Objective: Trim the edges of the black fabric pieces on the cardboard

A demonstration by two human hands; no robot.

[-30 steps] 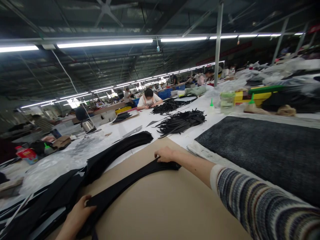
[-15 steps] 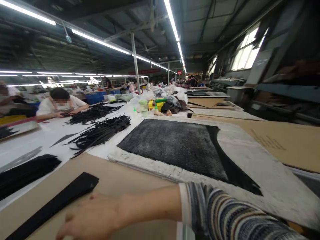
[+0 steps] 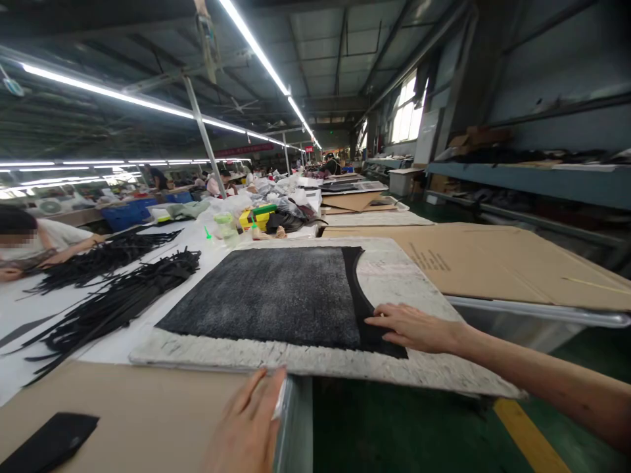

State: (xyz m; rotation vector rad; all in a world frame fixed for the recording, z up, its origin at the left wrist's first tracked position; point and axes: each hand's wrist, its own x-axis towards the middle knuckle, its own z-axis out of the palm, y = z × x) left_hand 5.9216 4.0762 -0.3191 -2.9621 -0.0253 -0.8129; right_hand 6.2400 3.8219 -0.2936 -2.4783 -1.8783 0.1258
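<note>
My right hand (image 3: pixel 413 326) lies flat with fingers stretched out on a black curved strip (image 3: pixel 369 316) at the right edge of a dark grey fabric sheet (image 3: pixel 276 295). Both rest on a white speckled board (image 3: pixel 394 279). My left hand (image 3: pixel 251 420) is open, fingers pointing up, at the table's metal edge (image 3: pixel 290 420) beside the brown cardboard (image 3: pixel 133 414). The end of another black strip (image 3: pixel 46 443) lies on that cardboard at lower left.
Piles of black strips (image 3: pixel 113 295) cover the white table at left, where a person (image 3: pixel 29 246) works. Bottles and a yellow box (image 3: pixel 254 220) stand behind the board. A large cardboard sheet (image 3: pixel 493 263) lies to the right. Green floor (image 3: pixel 394 433) shows below.
The view has swung right from the black strip on the cardboard. My right hand has moved over to the curved strip on the board, and my left hand now rests at the table edge.
</note>
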